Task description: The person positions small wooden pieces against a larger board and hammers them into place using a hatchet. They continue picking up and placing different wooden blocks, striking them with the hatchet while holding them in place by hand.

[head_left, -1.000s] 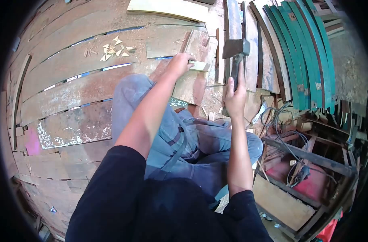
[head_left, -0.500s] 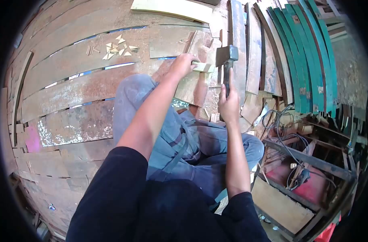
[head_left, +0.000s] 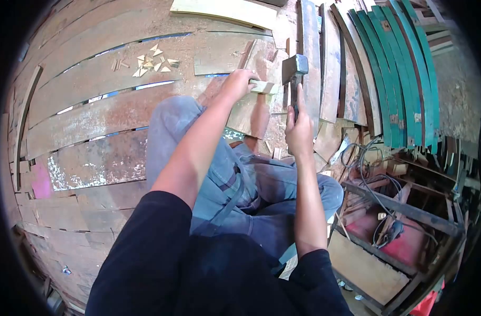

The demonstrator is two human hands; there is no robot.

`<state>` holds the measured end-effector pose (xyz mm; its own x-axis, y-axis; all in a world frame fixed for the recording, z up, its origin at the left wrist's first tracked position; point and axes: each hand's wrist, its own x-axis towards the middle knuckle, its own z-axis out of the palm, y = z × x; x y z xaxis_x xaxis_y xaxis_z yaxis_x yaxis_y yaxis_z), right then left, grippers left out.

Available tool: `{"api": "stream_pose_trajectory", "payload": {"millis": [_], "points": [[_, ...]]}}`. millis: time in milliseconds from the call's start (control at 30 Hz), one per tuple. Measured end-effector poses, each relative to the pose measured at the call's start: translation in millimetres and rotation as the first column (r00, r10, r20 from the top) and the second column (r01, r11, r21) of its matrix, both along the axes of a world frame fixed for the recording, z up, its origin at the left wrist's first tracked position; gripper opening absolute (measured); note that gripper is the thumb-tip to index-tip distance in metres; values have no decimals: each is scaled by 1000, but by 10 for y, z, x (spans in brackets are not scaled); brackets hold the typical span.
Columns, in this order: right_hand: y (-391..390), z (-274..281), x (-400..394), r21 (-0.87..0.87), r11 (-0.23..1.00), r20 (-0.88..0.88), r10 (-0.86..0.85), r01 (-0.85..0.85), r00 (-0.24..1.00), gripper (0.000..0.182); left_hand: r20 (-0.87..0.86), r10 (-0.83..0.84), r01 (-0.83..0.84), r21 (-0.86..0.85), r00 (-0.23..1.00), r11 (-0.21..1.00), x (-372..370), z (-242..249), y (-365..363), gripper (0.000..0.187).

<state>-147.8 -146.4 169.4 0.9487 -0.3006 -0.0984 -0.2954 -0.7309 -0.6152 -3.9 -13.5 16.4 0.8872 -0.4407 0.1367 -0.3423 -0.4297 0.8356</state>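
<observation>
My left hand [head_left: 238, 84] grips one end of a short pale wooden piece [head_left: 265, 87], which points right over the boards. My right hand [head_left: 300, 131] is wrapped round the handle of a hammer, its index finger stretched along the handle. The dark, blocky hammer head [head_left: 295, 68] is raised just right of the wooden piece and does not touch it. Beneath the wooden piece lies a brown board [head_left: 245, 113] on the plank floor. Small pale wooden triangles [head_left: 155, 62] lie in a loose group to the left of my left hand.
A pale plank [head_left: 224, 13] lies at the top. Long boards [head_left: 332, 68] and green curved slats [head_left: 403, 79] stand at the right. Below them are a dark metal frame [head_left: 409, 208] and loose cables [head_left: 364, 163]. My crossed legs [head_left: 219, 179] are below my hands.
The hammer head has risen or tilted very slightly in my right hand. My left hand and the wooden piece are almost unmoved.
</observation>
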Motion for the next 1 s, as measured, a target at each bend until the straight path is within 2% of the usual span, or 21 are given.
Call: {"api": "stream_pose_trajectory", "payload": {"millis": [67,133,233,300,367,467,533,567,600,667,733,767,900,1000], "points": [[12,-65,-13,-77,997,43,8,-4,999,61,-56,11,-11,4,998,1000,0,63,-7,22],[-10,-110,-19,-35,999,-70,-4,2,998,60,-13,4,-3,9,1000,1000,28,35,-16,22],[-40,-126,-15,-44,998,48,39,-37,998,60,22,15,-14,-23,1000,1000,24,9,-21,22],[17,-72,-43,17,999,11,-33,33,999,61,26,14,-14,-26,1000,1000,10,-38,-12,22],[9,-179,-95,13,1000,62,1,-2,998,61,35,-2,2,-11,999,1000,36,-59,-23,24],[-37,-133,-45,-9,1000,22,8,-7,1000,60,33,-3,3,0,999,1000,75,-131,-53,23],[-99,-155,-22,-23,1000,39,16,-15,999,60,-11,3,-3,-24,1000,1000,62,31,-28,23],[-127,-257,-18,-149,987,239,96,-61,966,59,-47,4,-6,-32,999,999,2,62,-7,23],[-71,-151,-25,-47,999,155,31,-24,987,58,-23,1,-2,-20,1000,1000,-22,-11,-5,23],[-79,-213,-26,-135,990,217,66,-37,974,59,46,-13,12,1,999,1000,43,-63,-25,24],[-156,-244,28,-73,991,178,127,-116,976,59,16,0,0,5,1000,1000,43,7,-24,23],[-230,-223,44,-9,999,19,37,-37,999,61,2,-2,2,13,1000,1000,38,18,-27,23],[-150,-87,51,13,1000,83,7,-9,997,62,33,15,-15,-4,999,1000,21,-46,-23,23],[-185,-271,-12,-90,990,186,127,-112,974,62,-38,26,-26,-9,999,1000,20,-31,-35,23]]}}
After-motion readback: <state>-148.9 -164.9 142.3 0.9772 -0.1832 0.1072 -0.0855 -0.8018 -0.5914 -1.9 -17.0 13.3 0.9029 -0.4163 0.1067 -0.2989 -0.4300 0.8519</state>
